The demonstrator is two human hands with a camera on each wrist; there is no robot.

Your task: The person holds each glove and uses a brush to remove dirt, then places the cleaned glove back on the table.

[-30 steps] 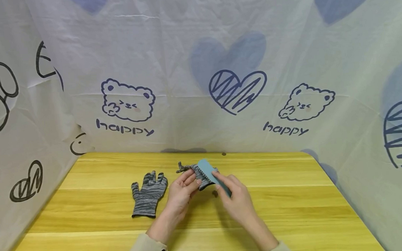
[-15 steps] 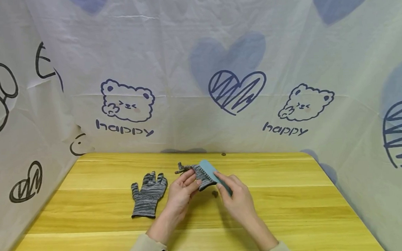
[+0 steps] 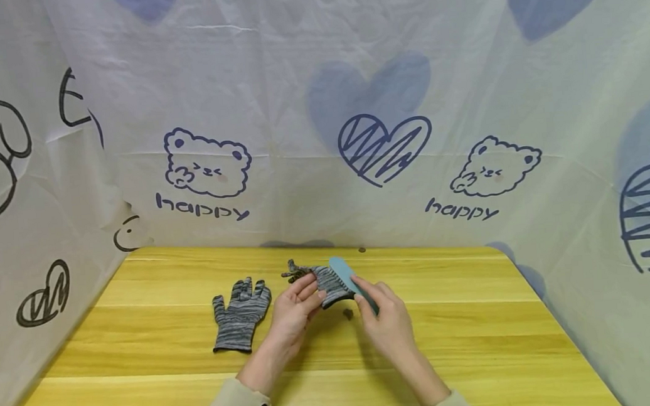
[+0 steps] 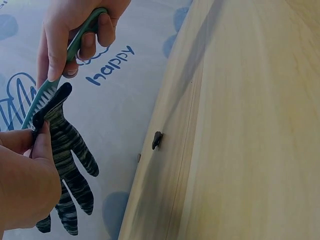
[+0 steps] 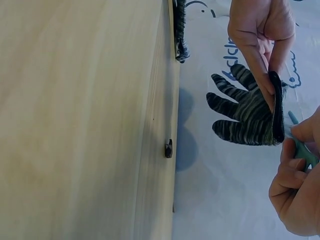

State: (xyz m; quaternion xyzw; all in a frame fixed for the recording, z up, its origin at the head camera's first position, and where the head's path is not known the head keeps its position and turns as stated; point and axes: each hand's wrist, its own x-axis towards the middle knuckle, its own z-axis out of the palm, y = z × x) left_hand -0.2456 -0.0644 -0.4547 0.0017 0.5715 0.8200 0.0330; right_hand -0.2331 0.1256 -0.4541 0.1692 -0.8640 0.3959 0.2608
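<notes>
A grey-black striped knit glove [image 3: 333,284] is held up over the table by my left hand [image 3: 293,312], which pinches it near its dark cuff between thumb and fingers. In my right hand [image 3: 386,318] is a blue-green brush [image 3: 342,272], gripped by its handle. Its bristles lie against the glove near the cuff. From the left wrist view the glove [image 4: 65,155] hangs with its fingers spread, and the brush [image 4: 37,102] runs along its other side. A second matching glove [image 3: 239,316] lies flat on the table to the left of my left hand.
The yellow wood-grain table [image 3: 470,337] reaches back to a white cloth [image 3: 302,198] printed with hearts and bears. A small dark lump [image 3: 348,314] sits on the table below the held glove. Another small brown bit [image 3: 361,249] is at the far edge.
The brush has slid a little to the right across the held glove, toward the cuff, uncovering more of the knit. My left hand and the flat glove have stayed in place.
</notes>
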